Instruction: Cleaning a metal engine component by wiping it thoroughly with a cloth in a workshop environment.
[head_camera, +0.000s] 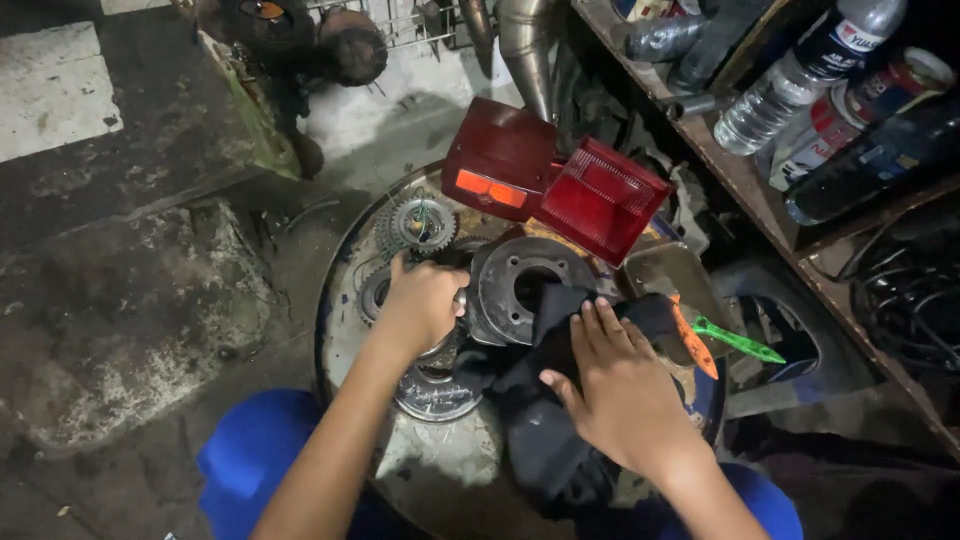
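Note:
A round grey metal disc with a centre hole (528, 283) lies on top of a metal drum (440, 465). My left hand (420, 305) grips the disc's left edge with closed fingers. My right hand (615, 385) lies flat with fingers together on a dark cloth (535, 420), pressing it against the disc's lower right rim. The cloth trails down over the drum's near side. A shiny chrome ring (435, 395) sits just below my left hand.
Two red tail-light lenses (555, 185) lie at the drum's far side, next to toothed sprockets (420, 222). An orange-handled tool (695, 345) and a green-handled one (740, 342) lie right of the cloth. A shelf (740, 170) with plastic bottles (800, 70) stands at right. Grimy concrete floor lies left.

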